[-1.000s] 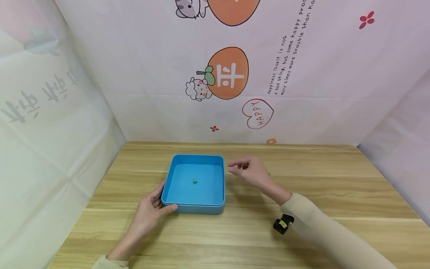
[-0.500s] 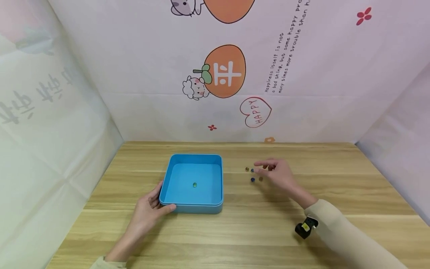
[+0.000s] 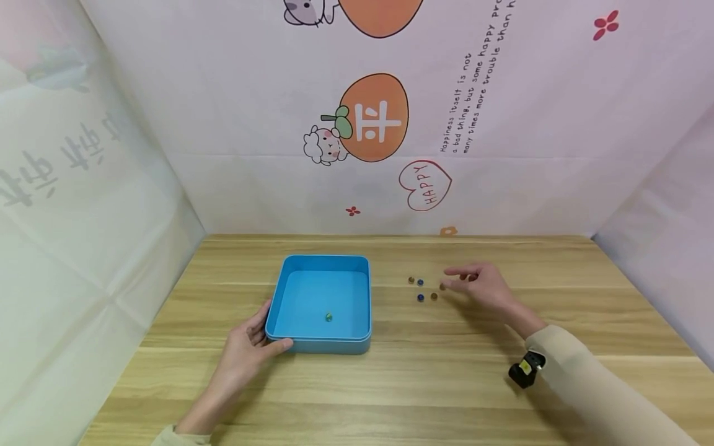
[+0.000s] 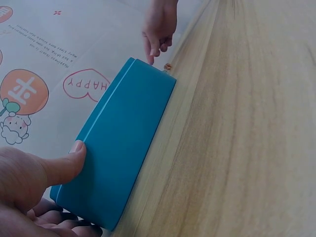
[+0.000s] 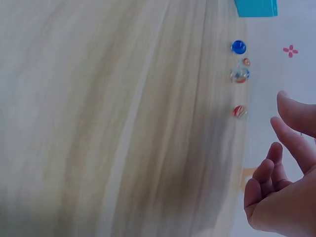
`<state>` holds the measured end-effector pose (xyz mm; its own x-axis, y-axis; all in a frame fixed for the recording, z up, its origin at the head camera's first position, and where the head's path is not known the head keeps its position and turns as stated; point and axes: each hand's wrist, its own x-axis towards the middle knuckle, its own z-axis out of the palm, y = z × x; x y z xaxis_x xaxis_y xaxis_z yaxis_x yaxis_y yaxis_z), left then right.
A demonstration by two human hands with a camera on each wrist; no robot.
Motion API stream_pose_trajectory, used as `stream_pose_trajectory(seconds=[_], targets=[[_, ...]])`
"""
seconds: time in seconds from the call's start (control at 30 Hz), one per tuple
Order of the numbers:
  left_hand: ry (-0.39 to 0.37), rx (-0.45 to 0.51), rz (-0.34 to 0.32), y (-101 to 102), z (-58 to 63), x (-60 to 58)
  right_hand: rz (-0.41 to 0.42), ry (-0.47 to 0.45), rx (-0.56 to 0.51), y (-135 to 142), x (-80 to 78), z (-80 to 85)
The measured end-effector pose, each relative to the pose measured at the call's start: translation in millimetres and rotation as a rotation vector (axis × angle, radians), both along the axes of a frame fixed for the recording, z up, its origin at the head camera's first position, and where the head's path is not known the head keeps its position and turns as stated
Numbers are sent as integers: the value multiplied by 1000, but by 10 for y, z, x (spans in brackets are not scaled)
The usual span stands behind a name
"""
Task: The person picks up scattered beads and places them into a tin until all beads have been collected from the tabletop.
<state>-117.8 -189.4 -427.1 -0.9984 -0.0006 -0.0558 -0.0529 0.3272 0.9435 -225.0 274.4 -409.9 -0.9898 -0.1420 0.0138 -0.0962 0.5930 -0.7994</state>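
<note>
My left hand (image 3: 245, 353) grips the front-left corner of a square blue box (image 3: 329, 345), thumb on the front wall, the other fingers at the left side. In the left wrist view the thumb presses the wall of the box (image 4: 118, 143). One greenish glass marble (image 3: 328, 317) lies inside, towards the front. Right of the box, several marbles are grouped on the table, among them a dark blue marble (image 3: 421, 298) and a brownish marble (image 3: 434, 296). Close to another brownish marble (image 3: 442, 286) is my right hand (image 3: 482, 285), thumb and index finger apart with nothing between them.
The wood-grain table (image 3: 346, 396) ends at a printed white cloth backdrop (image 3: 251, 186). Similar white cloth hangs at the left and right sides. A small black camera (image 3: 524, 370) is strapped at the right wrist.
My right hand has moved right, away from the box, uncovering the marbles on the table. The marble in the box has rolled towards the front. My left hand keeps its grip.
</note>
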Motion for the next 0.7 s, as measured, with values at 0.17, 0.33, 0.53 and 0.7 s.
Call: stream_pose_trajectory(seconds=[0.17, 0.33, 0.53, 0.7], targets=[[2, -3, 1, -5, 0, 5, 9, -46, 10, 34, -19, -24], [0, -2, -2, -9, 0, 6, 13, -63, 34, 46, -43, -39], [-2, 10, -6, -12, -8, 7, 25, -70, 66, 58, -87, -63], [-4, 23, -9, -14, -6, 12, 37, -67, 78, 64, -109, -87]])
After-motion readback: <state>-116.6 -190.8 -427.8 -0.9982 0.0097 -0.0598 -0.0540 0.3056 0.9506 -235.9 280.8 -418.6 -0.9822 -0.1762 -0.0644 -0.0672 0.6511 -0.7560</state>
